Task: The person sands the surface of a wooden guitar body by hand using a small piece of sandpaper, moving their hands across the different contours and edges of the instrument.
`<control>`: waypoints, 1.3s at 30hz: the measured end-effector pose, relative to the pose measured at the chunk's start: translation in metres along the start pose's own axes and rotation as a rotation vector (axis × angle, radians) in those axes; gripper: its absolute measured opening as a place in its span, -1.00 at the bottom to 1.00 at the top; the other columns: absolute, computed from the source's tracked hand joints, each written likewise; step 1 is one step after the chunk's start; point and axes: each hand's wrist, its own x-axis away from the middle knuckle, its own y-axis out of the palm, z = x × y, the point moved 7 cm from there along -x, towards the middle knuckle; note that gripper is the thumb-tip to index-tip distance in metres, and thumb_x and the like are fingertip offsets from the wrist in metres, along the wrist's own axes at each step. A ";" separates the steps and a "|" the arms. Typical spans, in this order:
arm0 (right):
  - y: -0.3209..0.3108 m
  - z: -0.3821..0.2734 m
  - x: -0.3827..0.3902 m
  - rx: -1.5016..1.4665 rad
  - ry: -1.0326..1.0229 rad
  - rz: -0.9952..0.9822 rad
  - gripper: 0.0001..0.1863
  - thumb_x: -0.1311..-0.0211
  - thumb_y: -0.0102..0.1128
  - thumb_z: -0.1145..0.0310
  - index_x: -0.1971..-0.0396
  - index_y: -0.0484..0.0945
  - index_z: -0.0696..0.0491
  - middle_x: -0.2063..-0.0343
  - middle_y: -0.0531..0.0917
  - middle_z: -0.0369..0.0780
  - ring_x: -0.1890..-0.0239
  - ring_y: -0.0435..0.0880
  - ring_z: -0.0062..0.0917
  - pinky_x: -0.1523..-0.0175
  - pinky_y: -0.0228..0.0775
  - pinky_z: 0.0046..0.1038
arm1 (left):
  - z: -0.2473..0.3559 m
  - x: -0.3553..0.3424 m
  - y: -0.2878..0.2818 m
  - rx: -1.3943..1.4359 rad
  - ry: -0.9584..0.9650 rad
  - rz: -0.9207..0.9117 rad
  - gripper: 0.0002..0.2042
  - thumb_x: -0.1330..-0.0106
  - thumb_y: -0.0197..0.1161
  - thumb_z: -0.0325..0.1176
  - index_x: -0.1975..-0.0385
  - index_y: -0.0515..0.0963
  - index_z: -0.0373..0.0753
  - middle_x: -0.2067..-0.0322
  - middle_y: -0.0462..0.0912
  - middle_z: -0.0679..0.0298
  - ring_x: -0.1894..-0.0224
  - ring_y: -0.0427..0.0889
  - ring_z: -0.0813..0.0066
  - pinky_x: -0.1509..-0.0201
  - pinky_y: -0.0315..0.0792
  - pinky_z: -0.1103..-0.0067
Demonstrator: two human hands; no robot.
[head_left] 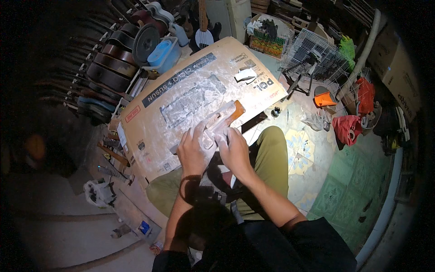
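Pale dust streaks the middle of a printed brown cardboard sheet, and a white scrap lies near its right end.

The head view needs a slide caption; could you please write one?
Left hand and right hand hold a dusty object over powdery cardboard.

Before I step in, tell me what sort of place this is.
Likely a stringed-instrument workshop, perhaps home-run: a row of guitar-like bodies lines the left, a banjo-like instrument shows at the back, and a dusty piece is held over powder-smeared cardboard.
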 end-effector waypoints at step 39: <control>0.015 -0.005 -0.019 -0.084 -0.005 0.022 -0.77 -0.33 0.22 0.40 0.16 0.51 0.25 0.28 0.59 0.08 0.18 0.58 0.05 0.07 0.41 -0.13 | -0.008 -0.019 -0.005 -0.035 -0.007 0.008 -0.54 -0.07 0.49 -0.31 -0.02 0.60 -0.16 0.15 0.72 0.08 0.09 0.70 -0.02 0.03 0.56 0.26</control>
